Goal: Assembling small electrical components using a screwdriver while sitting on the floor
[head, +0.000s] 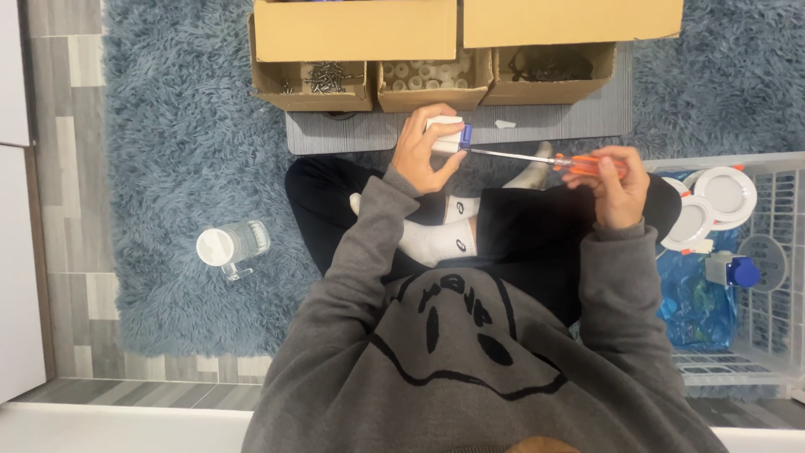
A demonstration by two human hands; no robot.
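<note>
seated cross-legged on a shaggy blue rug (184,168), grey sweatshirt sleeves reaching forward over black trousers and white socks (436,239). left hand (423,155) raised just above the knees, fingers curled and pressed around a small white block with a blue end (449,134), thumb along its near side. right hand (608,189) out to the right, fingers pinched tight on the orange handle of a screwdriver (587,164); thin metal shaft running leftwards, tip meeting the blue end of the block. both things held in the air over the lap, just short of a grey ribbed mat (352,132).

ahead, on that mat, three open brown cardboard boxes in a row: left box (272,80) with a heap of dark metal screws, middle box (432,99) with small white round pieces, right box (549,91) with dark, tangled bits, too dim to tell what. flaps of two larger cardboard boxes (570,21) lying over their far edges. nothing between hands and boxes but a small white scrap (505,124) on the mat.

far left on the rug, a clear plastic cup with a white lid (231,246), lying on its side, well apart from the hands. right side, a white wire basket (776,277) holding round white disc lamps (728,193) with orange clips, a crumpled blue plastic bag (692,302), and another white piece with a blue cap (734,270). grey plank floor at the left edge.
</note>
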